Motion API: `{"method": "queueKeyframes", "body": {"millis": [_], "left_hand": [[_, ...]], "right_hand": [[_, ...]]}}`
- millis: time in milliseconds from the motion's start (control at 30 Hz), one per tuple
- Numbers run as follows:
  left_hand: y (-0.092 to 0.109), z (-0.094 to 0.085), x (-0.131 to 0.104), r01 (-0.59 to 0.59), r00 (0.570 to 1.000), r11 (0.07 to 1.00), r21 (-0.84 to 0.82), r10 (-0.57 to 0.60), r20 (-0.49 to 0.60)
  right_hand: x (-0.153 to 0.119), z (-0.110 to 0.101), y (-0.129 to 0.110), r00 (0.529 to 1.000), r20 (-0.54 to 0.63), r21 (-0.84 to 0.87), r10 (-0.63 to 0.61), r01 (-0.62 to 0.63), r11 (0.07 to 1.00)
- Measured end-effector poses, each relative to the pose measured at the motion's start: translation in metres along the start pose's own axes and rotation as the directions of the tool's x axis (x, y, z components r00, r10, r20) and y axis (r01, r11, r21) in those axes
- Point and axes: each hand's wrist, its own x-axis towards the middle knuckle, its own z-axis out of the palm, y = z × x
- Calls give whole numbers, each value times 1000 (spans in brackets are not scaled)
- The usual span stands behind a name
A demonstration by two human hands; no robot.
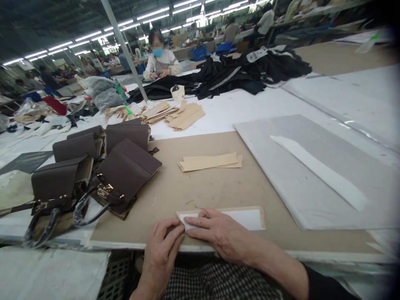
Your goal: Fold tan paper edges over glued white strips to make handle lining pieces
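Head view: white-faced tan strip [250,218] lay nr front edge of brown board [150,212]; L hand [161,246] at strip's left end, fingertips bunched, pinch unclear; R hand [215,231] flat on strip, fingers slightly apart; tan pcs [209,162] lay behind, mid-board; dk handbags [128,166] at left edge.

Wearer's kit: both hands bare, five-fingered. Left hand [162,246] and its wrist uncovered down to the frame edge, cuff out of view. Right hand [218,233] bare too, forearm uncovered well past the wrist. Black sleeve [323,283] starts farther up that arm; plain, solid colour, edge sits around the forearm. Torso/lap: checked garment [203,285], small dark-and-whitish squares, regular grid, looks like cloth. Top part in shadow, so cut and closures unclear. Fine nail detail too small to call.
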Motion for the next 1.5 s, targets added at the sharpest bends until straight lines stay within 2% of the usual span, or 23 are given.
{"method": "queueKeyframes", "body": {"millis": [200, 400, 633, 833, 1133, 1333, 1400, 1500], "left_hand": [[-1, -1, 2, -45, 999, 996, 71, 43, 26], [3, -12, 12, -73, 988, 994, 87, 60, 141], [-1, -28, 30, -226, 929, 963, 147, 168, 329], [-5, -33, 38, -255, 907, 962, 98, 203, 369], [-5, -30, 24, -229, 920, 973, -36, 229, 317], [-7, -26, 21, -38, 958, 978, -207, 94, 269], [-9, -23, 22, -39, 971, 980, -194, 83, 225], [-10, -18, 24, -107, 979, 989, -102, 122, 161]], "right_hand": [[1, -2, -2, 999, 29, -18, 15, -14, 1000], [1, 1, -2, 1000, -7, 2, 4, -4, 1000], [-8, 12, 1, 997, -62, 22, 36, -35, 999], [-12, 16, 0, 995, -73, 32, 62, -59, 998], [-11, 19, -3, 992, -86, 36, 87, -85, 996], [-8, 21, -10, 988, -58, -12, 145, -146, 989], [-8, 21, -11, 987, -57, -19, 153, -154, 988], [-8, 21, -11, 986, -59, -17, 153, -154, 988]]}}
